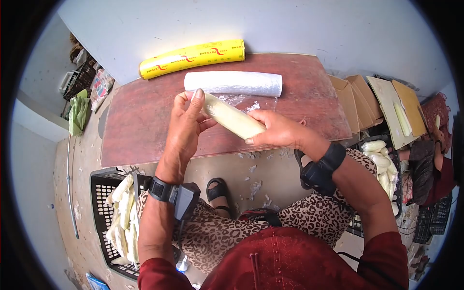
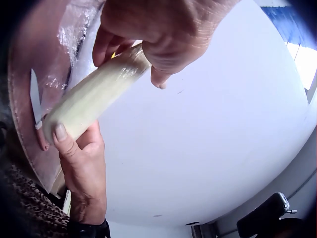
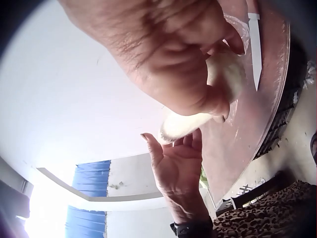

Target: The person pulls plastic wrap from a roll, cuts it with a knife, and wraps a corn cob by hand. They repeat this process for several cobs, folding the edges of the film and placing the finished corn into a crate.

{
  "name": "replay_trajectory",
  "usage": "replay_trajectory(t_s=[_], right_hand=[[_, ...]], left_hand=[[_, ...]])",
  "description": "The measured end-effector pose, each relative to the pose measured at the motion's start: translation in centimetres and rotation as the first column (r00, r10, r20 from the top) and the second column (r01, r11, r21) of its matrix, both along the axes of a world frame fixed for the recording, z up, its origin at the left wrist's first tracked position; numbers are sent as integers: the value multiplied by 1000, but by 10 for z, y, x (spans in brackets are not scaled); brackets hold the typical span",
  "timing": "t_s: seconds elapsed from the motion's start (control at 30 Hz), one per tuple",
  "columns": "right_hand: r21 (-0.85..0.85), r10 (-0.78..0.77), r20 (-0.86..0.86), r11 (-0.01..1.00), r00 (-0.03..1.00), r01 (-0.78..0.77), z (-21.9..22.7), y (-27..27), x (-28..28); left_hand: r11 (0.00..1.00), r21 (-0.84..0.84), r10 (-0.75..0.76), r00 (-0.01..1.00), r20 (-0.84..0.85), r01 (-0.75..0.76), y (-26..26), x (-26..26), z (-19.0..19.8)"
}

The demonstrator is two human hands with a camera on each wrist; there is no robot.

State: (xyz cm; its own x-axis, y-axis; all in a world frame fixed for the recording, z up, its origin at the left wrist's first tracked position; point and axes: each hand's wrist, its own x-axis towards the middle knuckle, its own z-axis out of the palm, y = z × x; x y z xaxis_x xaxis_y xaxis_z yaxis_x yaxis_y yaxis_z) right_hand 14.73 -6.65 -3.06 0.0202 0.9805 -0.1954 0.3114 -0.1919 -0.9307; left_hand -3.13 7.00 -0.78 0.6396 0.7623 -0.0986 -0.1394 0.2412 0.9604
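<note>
A long pale-green vegetable (image 1: 234,116), like an ear of corn in its husk, is tilted above the table, with shiny clear film on its upper end. My right hand (image 1: 278,129) grips its lower end, thumb on one side and fingers on the other. At the upper end is my left hand (image 1: 183,121), its fingers behind the vegetable and its thumb extended, as the right wrist view shows. Behind them a roll of clear film (image 1: 233,83) lies on the table, a loose sheet (image 1: 251,104) spreading from it.
A yellow printed roll (image 1: 193,59) lies at the back of the reddish table (image 1: 140,125). A knife (image 2: 35,96) rests near its front edge. Black crates (image 1: 101,203) of pale vegetables stand at both sides of the legs. Cardboard (image 1: 355,99) and another person (image 1: 430,164) are at the right.
</note>
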Motion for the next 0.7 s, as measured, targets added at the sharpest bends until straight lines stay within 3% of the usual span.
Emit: replay_trajectory(t_s=[0.07, 0.17, 0.27, 0.47, 0.7], right_hand=[[-47, -54, -418, 998, 907, 38, -8, 1, 1], [-161, -93, -618, 987, 781, -10, 0, 1, 1], [-190, -100, -696, 981, 711, -48, 5, 2, -1], [-181, -36, -606, 979, 795, -94, 8, 7, -6], [-97, -21, -483, 995, 875, -29, 29, 9, -25]], left_hand=[[1000, -2, 8, 1000, 11, -8, 2, -1, 1], [999, -19, 41, 998, 46, -40, 4, -1, 1], [995, -102, 28, 997, 73, -21, 7, 3, -10], [976, -183, -134, 987, -91, 116, -11, 8, -13], [996, -81, 40, 998, -39, -43, 0, -8, 21]])
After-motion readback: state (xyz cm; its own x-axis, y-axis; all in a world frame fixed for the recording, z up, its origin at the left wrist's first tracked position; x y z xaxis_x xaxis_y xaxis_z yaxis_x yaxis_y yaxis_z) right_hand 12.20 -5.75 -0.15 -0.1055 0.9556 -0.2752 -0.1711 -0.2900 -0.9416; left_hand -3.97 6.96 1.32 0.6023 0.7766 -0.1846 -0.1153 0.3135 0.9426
